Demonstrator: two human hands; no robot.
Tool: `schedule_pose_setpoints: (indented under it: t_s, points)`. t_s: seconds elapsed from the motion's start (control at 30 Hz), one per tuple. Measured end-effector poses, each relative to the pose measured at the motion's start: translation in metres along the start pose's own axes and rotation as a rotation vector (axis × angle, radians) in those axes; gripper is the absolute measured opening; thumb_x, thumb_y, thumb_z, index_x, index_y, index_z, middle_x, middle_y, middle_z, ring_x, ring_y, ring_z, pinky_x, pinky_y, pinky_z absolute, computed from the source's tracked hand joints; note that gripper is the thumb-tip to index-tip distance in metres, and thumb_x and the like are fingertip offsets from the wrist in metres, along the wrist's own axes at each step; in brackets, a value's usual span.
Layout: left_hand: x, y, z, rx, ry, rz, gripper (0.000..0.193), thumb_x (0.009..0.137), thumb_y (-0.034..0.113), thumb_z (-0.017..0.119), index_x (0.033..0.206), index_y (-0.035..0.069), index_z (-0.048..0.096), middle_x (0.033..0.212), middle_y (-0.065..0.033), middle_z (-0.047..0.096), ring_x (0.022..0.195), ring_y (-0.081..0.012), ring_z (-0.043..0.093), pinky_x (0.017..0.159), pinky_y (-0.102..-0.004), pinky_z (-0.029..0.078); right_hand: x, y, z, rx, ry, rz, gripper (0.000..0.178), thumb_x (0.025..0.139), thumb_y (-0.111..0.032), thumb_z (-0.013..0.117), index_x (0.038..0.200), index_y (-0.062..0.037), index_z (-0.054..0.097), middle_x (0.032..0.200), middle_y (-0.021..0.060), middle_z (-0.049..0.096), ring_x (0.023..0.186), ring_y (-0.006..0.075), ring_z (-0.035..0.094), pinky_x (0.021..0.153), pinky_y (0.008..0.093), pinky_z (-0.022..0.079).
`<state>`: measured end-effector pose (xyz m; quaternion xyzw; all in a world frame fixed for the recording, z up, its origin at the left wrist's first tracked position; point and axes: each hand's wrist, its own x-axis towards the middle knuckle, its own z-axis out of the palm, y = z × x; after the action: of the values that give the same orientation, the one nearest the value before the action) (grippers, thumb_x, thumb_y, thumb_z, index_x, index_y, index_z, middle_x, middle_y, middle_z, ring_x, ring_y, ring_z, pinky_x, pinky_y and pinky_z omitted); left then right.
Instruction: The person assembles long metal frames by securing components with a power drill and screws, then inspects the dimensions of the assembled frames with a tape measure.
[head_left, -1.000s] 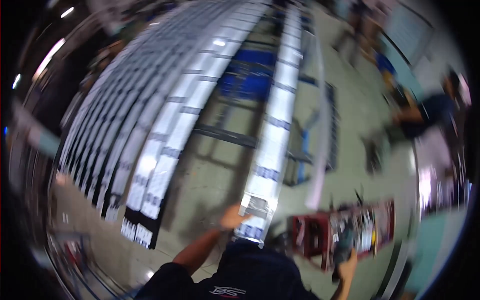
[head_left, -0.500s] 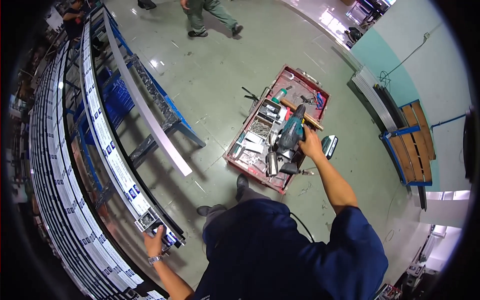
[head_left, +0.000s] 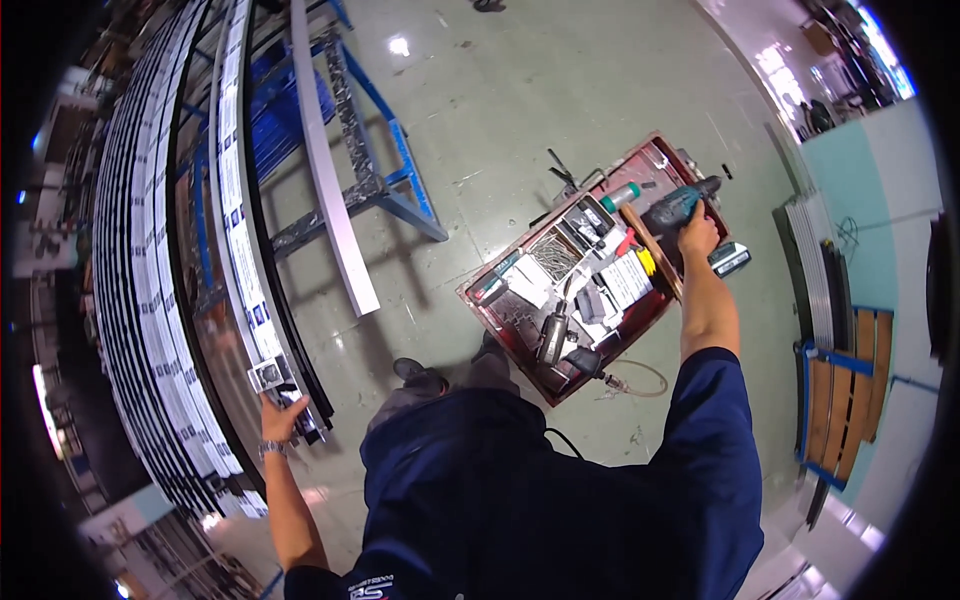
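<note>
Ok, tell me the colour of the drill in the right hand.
The drill is dark teal with black parts; see the head view.

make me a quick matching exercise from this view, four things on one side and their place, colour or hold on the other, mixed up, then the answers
Things
1. power drill
2. long white-faced profile
3. wristwatch
4. tool tray

Descriptions
A. red
B. around the left wrist
C. gripped in the right hand
D. held near its end by the left hand

Right pairs: 1-C, 2-D, 3-B, 4-A
</note>
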<state>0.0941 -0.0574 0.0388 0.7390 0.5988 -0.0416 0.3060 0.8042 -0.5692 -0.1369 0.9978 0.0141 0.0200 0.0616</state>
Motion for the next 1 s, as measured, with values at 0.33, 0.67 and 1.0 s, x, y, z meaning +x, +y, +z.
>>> schedule_pose_setpoints:
  t_s: [0.33, 0.67, 1.0]
  points:
    - [0.0, 0.009, 0.002, -0.191, 0.012, -0.047, 0.105, 0.064, 0.034, 0.09, 0.141, -0.003, 0.029, 0.122, -0.0187, 0.059, 0.104, -0.0272, 0.061, 0.092, -0.0359, 0.05, 0.016, -0.028, 0.026, 0.472, 0.162, -0.146, 0.064, 0.079, -0.022, 0.073, 0.136, -0.0063, 0.048, 0.131, 0.0199, 0.056, 0.115, 0.0411, 0.055, 0.098, 0.0489, 0.043]
    - [-0.01, -0.021, 0.007, 0.059, 0.126, -0.188, 0.142, 0.043, 0.065, 0.088, 0.146, -0.003, 0.017, 0.129, -0.0286, 0.05, 0.12, -0.0398, 0.053, 0.103, -0.0415, 0.043, -0.186, -0.182, -0.01, 0.311, -0.228, -0.855, 0.022, 0.079, -0.022, 0.068, 0.089, -0.0021, 0.068, 0.096, 0.0188, 0.066, 0.079, 0.0376, 0.068, 0.069, 0.0471, 0.056]
    - [-0.011, 0.006, 0.0, 0.07, 0.063, -0.261, 0.15, 0.044, 0.066, 0.086, 0.147, -0.013, 0.011, 0.136, -0.0307, 0.044, 0.123, -0.0386, 0.051, 0.104, -0.0383, 0.043, -0.169, -0.194, 0.011, 0.231, -0.275, -0.915, 0.016, 0.079, -0.01, 0.058, 0.087, -0.0003, 0.068, 0.093, 0.0235, 0.067, 0.084, 0.0395, 0.067, 0.076, 0.0469, 0.055]
